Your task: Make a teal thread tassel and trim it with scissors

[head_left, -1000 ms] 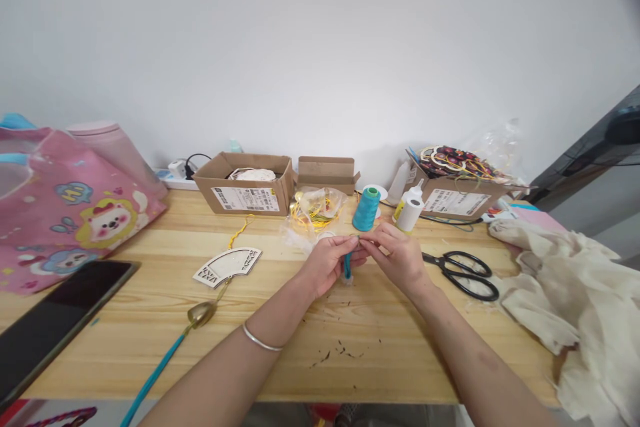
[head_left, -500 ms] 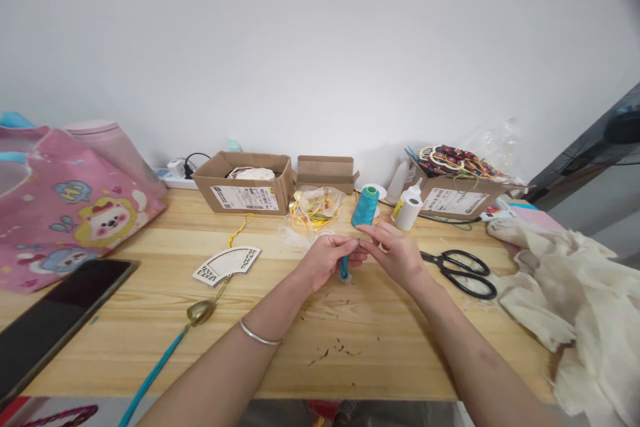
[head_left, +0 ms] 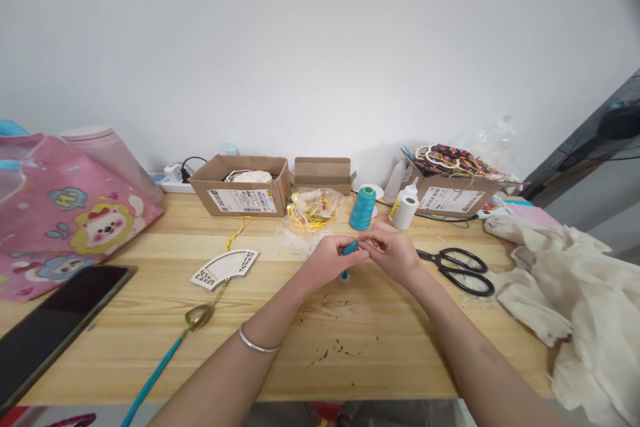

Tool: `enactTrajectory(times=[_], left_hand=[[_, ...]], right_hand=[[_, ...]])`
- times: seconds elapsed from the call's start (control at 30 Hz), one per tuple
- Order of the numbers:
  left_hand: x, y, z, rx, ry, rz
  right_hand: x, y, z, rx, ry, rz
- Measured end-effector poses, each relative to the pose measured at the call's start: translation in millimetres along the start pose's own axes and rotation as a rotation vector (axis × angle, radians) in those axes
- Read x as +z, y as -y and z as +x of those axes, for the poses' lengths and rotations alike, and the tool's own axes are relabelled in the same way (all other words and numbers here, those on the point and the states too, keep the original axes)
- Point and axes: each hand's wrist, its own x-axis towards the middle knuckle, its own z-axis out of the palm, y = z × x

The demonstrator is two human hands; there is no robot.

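Observation:
A small bundle of teal thread (head_left: 350,248) is pinched in my left hand (head_left: 327,258), and its lower end hangs below the fingers. My right hand (head_left: 393,251) touches it from the other side, fingertips pressed together; what they pinch is too small to make out. Just behind the hands stands a cone of teal thread (head_left: 363,208). To the left lies a white fan-shaped ornament (head_left: 225,268) with a yellow cord, a gold bell-shaped cap (head_left: 199,316) and a long teal tassel (head_left: 153,379).
Black-handled scissors (head_left: 463,270) lie right of my hands, beside cream cloth (head_left: 545,280). Behind are a glue bottle (head_left: 404,203), a bag of yellow cords (head_left: 315,210) and cardboard boxes (head_left: 245,200). A phone (head_left: 60,327) and a pink bag (head_left: 75,213) are at left.
The teal bundle's upper part now shows above my left thumb, where before mainly the hanging loop was visible. My hands have shifted slightly, and the view has moved a little.

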Motion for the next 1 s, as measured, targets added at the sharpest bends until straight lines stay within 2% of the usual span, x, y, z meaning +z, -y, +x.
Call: enactTrajectory(times=[0.2,0.37,0.47,0.57,0.67,0.83,1.0], left_hand=[[-1.5,3,2,0.119,-0.106,0.226],[-6.3,-2,1,0.302,-0.116,0.348],[-7.9,-2,1,0.345,-0.096,0.392],[-8.2,-1,1,0.331,-0.070,0.499],[-7.5,-1,1,0.274,-0.098,0.530],[-7.3,0,1,0.136,-0.193,0.381],[-9.6,2,3,0.074,-0.221,0.258]], right_hand=[[0,0,2,0.116,0.017,0.089],[-1,3,3,0.231,0.046,0.207],[-1,4,3,0.317,0.075,0.257],[0,4,3,0.347,0.088,0.282],[0,4,3,0.366,0.102,0.335],[-5,5,3,0.331,0.087,0.302],[-10,7,4,0.201,0.197,0.186]])
